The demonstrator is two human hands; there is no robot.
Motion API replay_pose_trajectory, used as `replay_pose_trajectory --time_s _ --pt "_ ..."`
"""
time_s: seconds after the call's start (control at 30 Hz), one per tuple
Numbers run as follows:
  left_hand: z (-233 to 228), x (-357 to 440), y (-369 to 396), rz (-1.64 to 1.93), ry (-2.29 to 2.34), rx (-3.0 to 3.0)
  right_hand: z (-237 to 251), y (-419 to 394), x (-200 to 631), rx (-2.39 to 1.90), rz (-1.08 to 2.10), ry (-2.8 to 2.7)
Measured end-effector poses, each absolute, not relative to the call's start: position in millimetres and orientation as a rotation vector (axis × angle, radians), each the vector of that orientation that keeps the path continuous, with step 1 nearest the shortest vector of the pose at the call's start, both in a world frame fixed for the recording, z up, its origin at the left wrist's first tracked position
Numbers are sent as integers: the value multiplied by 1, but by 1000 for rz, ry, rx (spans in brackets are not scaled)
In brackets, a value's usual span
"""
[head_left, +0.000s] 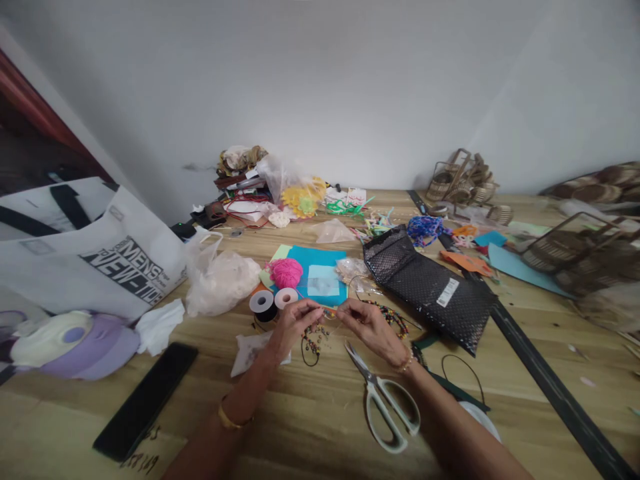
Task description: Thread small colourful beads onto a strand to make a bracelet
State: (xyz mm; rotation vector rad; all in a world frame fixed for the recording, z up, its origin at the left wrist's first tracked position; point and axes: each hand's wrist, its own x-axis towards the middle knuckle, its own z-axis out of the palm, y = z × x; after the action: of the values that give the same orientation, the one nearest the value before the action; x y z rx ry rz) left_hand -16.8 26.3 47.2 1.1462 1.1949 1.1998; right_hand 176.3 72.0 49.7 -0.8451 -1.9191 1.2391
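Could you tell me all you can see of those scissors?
The scissors lie on the wooden table between the person's forearms, nearer the right hand. Their two pale, plastic-looking handle loops are toward the person; the slim, metallic-looking blades point away, slightly left, and look nearly closed. Neither hand holds them.

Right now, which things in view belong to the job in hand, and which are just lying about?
Seem to belong:
- beaded thread, being held up
- loose beads just below it
- scissors, probably, lying close by
- spools, possibly

Seem to be just lying about:
- tote bag
- purple-and-cream cap
- pink yarn ball
- black padded mailer
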Motion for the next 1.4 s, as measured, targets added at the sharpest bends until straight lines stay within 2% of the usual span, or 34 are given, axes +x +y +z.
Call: replay_pose_trajectory --time_s 0.47,0.8,1.1,1.4 --pt "36 -14 29 1219 1248 1177 53 70 175 -849 1086 -2056" --pt "40 -14 27 1091 1190 1245 46 73 174 -849 1371 -1717" --pt "23 -13 31 965 1101 1308 48 72 169 -860 1515 -1392" --pt "34 -8 25 976 954 1225 46 69 167 -776 1619 -1381"
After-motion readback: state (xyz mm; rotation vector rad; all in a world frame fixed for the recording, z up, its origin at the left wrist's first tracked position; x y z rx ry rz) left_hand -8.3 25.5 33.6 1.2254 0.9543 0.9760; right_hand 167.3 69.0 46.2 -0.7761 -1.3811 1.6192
